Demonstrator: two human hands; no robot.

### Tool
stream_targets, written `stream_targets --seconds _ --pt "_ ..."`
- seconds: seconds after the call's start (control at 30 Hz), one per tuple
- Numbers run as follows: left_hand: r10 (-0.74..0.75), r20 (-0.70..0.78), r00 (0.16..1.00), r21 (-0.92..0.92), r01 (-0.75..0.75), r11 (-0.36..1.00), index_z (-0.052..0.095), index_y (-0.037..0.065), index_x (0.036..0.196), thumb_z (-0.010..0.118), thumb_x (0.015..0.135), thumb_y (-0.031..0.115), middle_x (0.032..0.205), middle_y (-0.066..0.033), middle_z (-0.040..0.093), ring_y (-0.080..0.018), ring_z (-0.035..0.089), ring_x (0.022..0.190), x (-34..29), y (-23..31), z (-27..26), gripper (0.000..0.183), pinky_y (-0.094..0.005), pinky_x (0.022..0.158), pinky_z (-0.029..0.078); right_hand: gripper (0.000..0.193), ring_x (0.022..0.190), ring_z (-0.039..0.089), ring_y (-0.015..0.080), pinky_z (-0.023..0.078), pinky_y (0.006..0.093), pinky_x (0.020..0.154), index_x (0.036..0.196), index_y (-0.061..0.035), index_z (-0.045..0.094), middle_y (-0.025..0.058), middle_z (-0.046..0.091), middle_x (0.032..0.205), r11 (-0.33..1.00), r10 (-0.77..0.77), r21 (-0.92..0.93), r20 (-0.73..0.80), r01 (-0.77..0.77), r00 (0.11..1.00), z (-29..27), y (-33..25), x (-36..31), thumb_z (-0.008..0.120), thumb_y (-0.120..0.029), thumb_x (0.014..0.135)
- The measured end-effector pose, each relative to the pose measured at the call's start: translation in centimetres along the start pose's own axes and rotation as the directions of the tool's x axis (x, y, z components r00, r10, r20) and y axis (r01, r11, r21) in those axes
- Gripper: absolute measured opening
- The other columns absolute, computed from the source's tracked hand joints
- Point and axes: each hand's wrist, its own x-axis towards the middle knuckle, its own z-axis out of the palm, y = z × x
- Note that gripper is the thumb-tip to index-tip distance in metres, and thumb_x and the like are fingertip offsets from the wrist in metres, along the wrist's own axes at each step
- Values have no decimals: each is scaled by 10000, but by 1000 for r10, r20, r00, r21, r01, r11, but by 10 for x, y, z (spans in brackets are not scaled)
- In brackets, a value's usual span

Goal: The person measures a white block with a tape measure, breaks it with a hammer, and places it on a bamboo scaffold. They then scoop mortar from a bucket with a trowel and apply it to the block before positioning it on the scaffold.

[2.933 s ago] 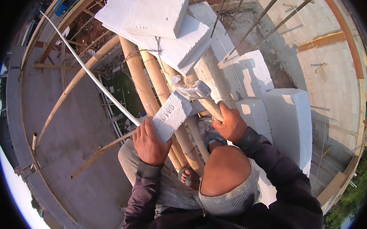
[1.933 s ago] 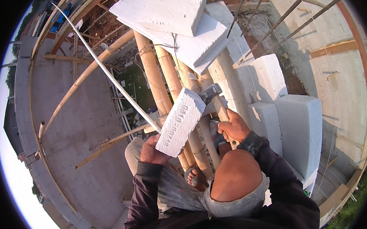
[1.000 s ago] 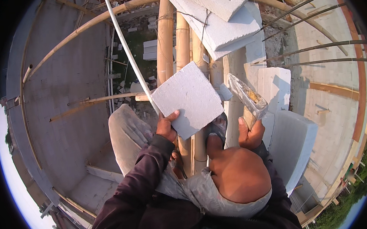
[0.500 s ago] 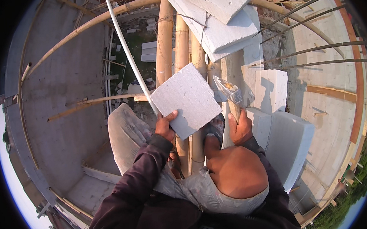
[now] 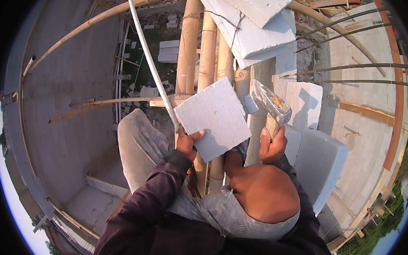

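Note:
My left hand (image 5: 189, 142) grips the lower left edge of a square, light grey lightweight concrete block (image 5: 215, 118), its thumb lying on the top face. The block is tilted above bamboo poles, in front of my bent knees. To its right, my right hand (image 5: 273, 146) is closed around the wooden handle of a hatchet (image 5: 276, 104). The hatchet's wedge-shaped metal head is crusted with pale mortar and stands apart from the block. A small grey chunk (image 5: 250, 104) shows between block and hatchet.
Bamboo poles (image 5: 190, 46) run away from me under the block. White slabs (image 5: 254, 34) are stacked ahead; larger blocks (image 5: 324, 163) stand at my right. A thin white pole (image 5: 150, 61) slants up at the left. Steel rods (image 5: 347, 69) jut in from the right. Lower ground lies far below.
My right hand has lifted the hatchet slightly up and to the right, away from the block. The block has shifted a little to the right, still in my left hand.

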Motion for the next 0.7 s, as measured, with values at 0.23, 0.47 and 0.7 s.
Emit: stream_targets --seconds 0.23,0.47,0.7 --pt "-68 1 998 -55 68 996 284 58 1479 660 785 -157 1357 -180 519 -362 548 1226 2 6 3 818 -506 1047 478 339 756 622 513 493 563 694 1112 49 520 296 634 815 999 36 -12 54 -36 998 3 10 -1 605 -246 968" --pt "9 -15 1000 -35 -9 999 339 27 1434 581 847 -124 1297 -205 528 -374 591 1128 1 2 4 652 -570 993 493 389 774 627 533 497 569 691 1171 55 509 330 632 836 988 64 -140 37 -58 997 18 14 -6 611 -257 964" --pt "-115 -32 993 -101 111 989 302 76 1456 652 793 -149 1327 -184 524 -378 558 1199 -4 5 6 783 -511 1026 489 306 749 634 520 509 540 657 1101 62 544 318 638 838 997 1 71 -89 5 996 7 16 -2 627 -193 952"
